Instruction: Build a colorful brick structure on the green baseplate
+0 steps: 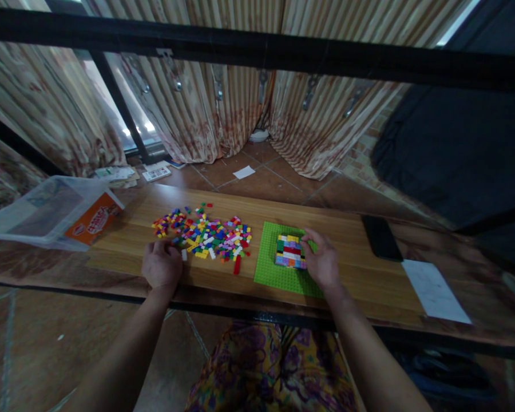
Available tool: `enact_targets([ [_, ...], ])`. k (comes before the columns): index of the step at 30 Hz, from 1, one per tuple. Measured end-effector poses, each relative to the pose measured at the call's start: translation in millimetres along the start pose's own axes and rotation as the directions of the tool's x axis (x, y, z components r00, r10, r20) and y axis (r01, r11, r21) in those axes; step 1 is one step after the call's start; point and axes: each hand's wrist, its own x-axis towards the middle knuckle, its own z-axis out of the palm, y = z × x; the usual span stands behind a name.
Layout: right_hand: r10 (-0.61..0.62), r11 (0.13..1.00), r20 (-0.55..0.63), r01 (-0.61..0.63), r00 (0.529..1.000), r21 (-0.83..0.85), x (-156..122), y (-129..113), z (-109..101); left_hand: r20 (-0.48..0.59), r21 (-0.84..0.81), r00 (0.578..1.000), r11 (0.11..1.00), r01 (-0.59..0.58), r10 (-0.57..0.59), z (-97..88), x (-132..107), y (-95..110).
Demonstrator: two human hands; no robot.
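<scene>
As the right hand (321,257), fingers narrowed, seemingly assembles the brick build (289,250) | left hand (162,264) curls by loose bricks (210,236) | cannot tell if either holds anything | next likely needs careful alignment

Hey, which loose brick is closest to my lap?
The long red brick, pointing lengthwise toward you; the other visible loose bricks lie farther back.

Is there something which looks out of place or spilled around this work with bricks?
One thing: a white sheet lies alone on the tiled floor, beyond the wooden board, perhaps dropped. The loose bricks form an untidy heap left of the green baseplate, but on the board.
</scene>
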Motion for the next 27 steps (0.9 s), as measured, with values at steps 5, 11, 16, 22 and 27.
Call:
enact_targets([
  [5,-0.046,0.999,-0.009,0.046,0.999,-0.027,0.3,2.2,-2.0,0.022,0.007,0.999,1.000,0.026,-0.026,-3.7,-1.4,4.1],
  [11,-0.049,0.998,-0.018,0.048,0.999,-0.035,-4.4,8.5,-2.6,0.016,0.003,1.000,1.000,0.016,-0.016,-4.6,-2.3,4.7],
  [16,-0.035,0.999,0.026,0.035,0.999,-0.009,-2.8,2.4,-1.3,-0.003,-0.007,1.000,1.000,-0.003,0.003,-1.6,-1.6,1.6],
  [22,0.006,0.999,0.012,-0.007,1.000,0.042,-0.2,-2.2,-0.1,-0.003,0.005,1.000,1.000,0.006,-0.006,0.0,-0.9,0.7],
  [27,0.008,0.997,-0.014,-0.007,1.000,0.071,-3.7,2.3,0.6,0.007,0.016,1.000,1.000,0.007,-0.007,-0.6,-0.7,1.2],
])
